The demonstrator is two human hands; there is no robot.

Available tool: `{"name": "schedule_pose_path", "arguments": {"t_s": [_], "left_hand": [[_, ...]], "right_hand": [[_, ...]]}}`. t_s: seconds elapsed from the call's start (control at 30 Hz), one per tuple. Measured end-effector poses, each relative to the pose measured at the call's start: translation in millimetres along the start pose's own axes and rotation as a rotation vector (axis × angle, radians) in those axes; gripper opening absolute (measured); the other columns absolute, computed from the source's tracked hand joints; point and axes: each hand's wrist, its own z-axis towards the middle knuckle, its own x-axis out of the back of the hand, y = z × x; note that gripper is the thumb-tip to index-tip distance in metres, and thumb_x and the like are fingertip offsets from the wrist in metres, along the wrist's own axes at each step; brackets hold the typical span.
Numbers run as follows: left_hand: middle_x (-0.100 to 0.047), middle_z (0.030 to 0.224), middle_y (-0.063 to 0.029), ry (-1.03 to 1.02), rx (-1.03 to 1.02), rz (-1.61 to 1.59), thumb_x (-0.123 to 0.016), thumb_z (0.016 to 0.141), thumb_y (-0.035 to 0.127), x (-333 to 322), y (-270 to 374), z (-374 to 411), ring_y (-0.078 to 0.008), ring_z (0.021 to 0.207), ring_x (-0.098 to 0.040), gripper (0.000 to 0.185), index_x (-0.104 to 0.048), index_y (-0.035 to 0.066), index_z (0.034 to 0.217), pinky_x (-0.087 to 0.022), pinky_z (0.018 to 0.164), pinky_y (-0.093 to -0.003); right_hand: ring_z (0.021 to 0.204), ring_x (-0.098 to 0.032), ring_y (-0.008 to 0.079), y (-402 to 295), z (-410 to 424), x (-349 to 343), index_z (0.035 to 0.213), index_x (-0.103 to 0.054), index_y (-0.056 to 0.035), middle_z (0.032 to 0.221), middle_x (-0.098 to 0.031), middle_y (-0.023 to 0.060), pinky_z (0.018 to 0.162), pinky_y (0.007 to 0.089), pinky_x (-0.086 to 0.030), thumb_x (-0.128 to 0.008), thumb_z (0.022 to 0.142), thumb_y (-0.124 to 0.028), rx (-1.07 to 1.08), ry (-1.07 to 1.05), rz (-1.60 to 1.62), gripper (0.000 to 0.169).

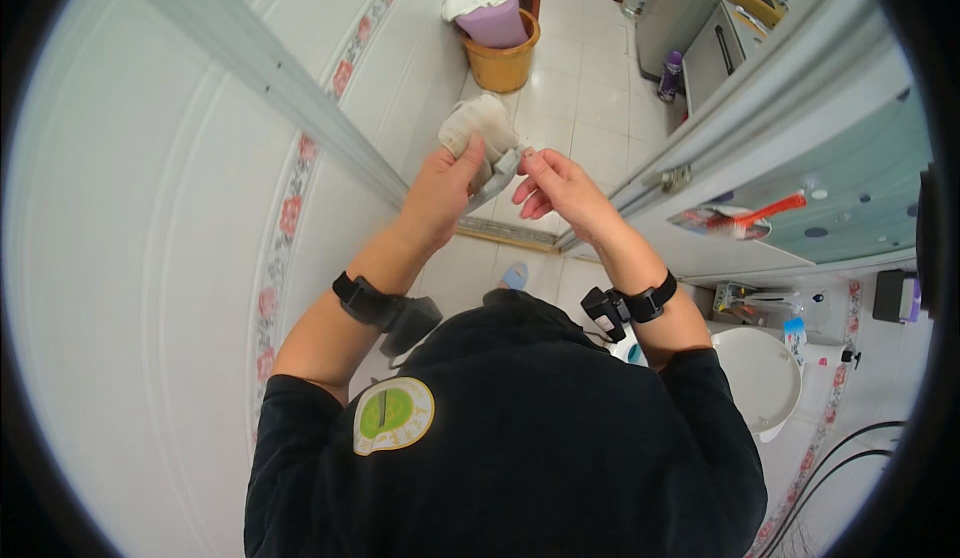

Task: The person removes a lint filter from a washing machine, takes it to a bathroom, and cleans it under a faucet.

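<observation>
My left hand (447,185) grips a bunched, off-white cloth pad (480,124), its thumb pressed on top. A grey plastic piece (496,175), perhaps the head of a flat mop, shows along the right side of the cloth; how the two are joined is hard to tell. My right hand (553,183) is just to the right of it, with thumb and index fingertip together at the grey piece's upper end and the other fingers loosely curled. Whether it pinches the piece or something small is unclear.
Beyond the door track (510,234) stands a wooden bucket (501,67) with a purple container (495,24) and white cloth. A purple spray can (670,78) stands beside a cabinet. To the right are a glass panel (847,183), a red brush (772,209) and a toilet lid (757,378).
</observation>
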Motion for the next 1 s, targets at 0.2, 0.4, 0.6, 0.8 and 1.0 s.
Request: {"name": "schedule_pose_path", "arguments": {"t_s": [0.2, 0.4, 0.6, 0.8, 1.0], "left_hand": [[-0.057, 0.108, -0.0052, -0.075, -0.01, -0.138, -0.041, 0.095, 0.024, 0.9, 7.8, 80.3, -0.014, 0.098, -0.053, 0.032, -0.048, 0.003, 0.118, -0.043, 0.084, -0.0293], [-0.053, 0.116, -0.0101, -0.075, 0.049, -0.435, -0.042, 0.094, 0.019, -1.0, 13.2, 167.9, -0.0213, 0.108, -0.051, 0.03, -0.045, 0.001, 0.118, -0.04, 0.094, -0.036], [-0.053, 0.117, -0.0102, -0.195, 0.172, -0.414, -0.048, 0.091, 0.016, -18.3, 12.4, 282.0, -0.0218, 0.11, -0.05, 0.034, -0.045, -0.001, 0.119, -0.038, 0.097, -0.0367], [-0.061, 0.094, -0.0047, -0.355, 0.295, -0.188, -0.057, 0.085, 0.011, -32.3, 21.9, 427.0, -0.0144, 0.087, -0.057, 0.016, -0.057, 0.001, 0.098, -0.046, 0.081, -0.029], [-0.058, 0.077, 0.0033, -0.463, 0.395, -0.017, -0.061, 0.084, 0.02, -29.5, 40.8, 541.6, -0.0034, 0.068, -0.045, 0.012, -0.059, 0.008, 0.088, -0.034, 0.056, -0.0185]], "right_hand": [[0.073, -0.058, 0.012, -14.0, 64.9, 15.5, 0.112, -0.043, 0.0017, 0.096, -0.056, 0.0095, 0.065, 0.0254, -0.05, -0.059, 0.083, -0.014, 0.178, 0.102, 0.064, 0.036], [0.086, -0.055, 0.0104, -22.2, 100.3, 51.3, 0.12, -0.042, 0.0019, 0.1, -0.056, 0.0055, 0.076, 0.0273, -0.05, -0.055, 0.083, -0.005, 0.316, 0.21, 0.293, 0.04], [0.085, -0.054, 0.0087, -21.3, 135.8, 100.6, 0.12, -0.042, 0.0012, 0.099, -0.057, 0.0039, 0.076, 0.0253, -0.048, -0.054, 0.082, -0.004, 0.373, 0.535, 0.319, 0.04], [0.082, -0.054, 0.0095, -45.6, 205.2, 153.2, 0.12, -0.042, 0.0017, 0.097, -0.056, 0.0048, 0.073, 0.0244, -0.047, -0.052, 0.083, -0.005, 0.398, 0.891, 0.228, 0.039], [0.08, -0.054, 0.0098, -90.7, 269.5, 195.3, 0.119, -0.042, -0.0021, 0.096, -0.055, 0.0053, 0.065, 0.025, -0.05, -0.049, 0.087, -0.009, 0.39, 1.082, 0.183, 0.033]]}}
